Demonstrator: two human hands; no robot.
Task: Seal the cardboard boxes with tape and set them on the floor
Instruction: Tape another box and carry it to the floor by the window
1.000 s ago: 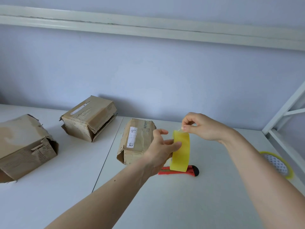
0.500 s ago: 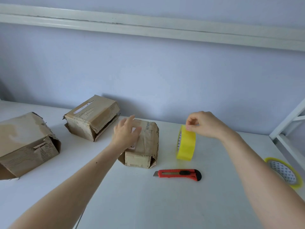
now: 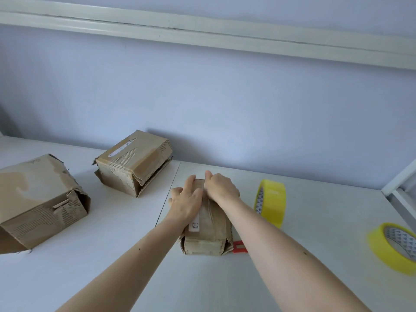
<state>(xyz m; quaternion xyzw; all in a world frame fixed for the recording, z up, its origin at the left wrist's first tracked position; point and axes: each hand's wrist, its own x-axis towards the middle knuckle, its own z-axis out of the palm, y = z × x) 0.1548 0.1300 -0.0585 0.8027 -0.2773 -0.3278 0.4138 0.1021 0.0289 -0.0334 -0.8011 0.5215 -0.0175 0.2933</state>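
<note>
Both hands, left hand [image 3: 188, 202] and right hand [image 3: 221, 190], press flat-fingered on the small cardboard box [image 3: 207, 230] mid-worktop [image 3: 112, 266], probably steadying its flaps for taping; the yellow tape roll [image 3: 271, 204] stands just right.

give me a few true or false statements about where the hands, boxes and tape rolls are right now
1. Both hands rest on the small cardboard box. True: the left hand and the right hand lie on its top.
2. The right hand holds a tape roll. False: the upright yellow tape roll stands alone on the white table, right of the box.
3. Three cardboard boxes are on the table. True: the other two are the large torn box and the middle box.
4. Only one tape roll is in view. False: a second yellow roll lies near the right edge.
5. The red utility knife lies on top of the small box. False: it lies on the table, mostly hidden behind the right forearm.
</note>
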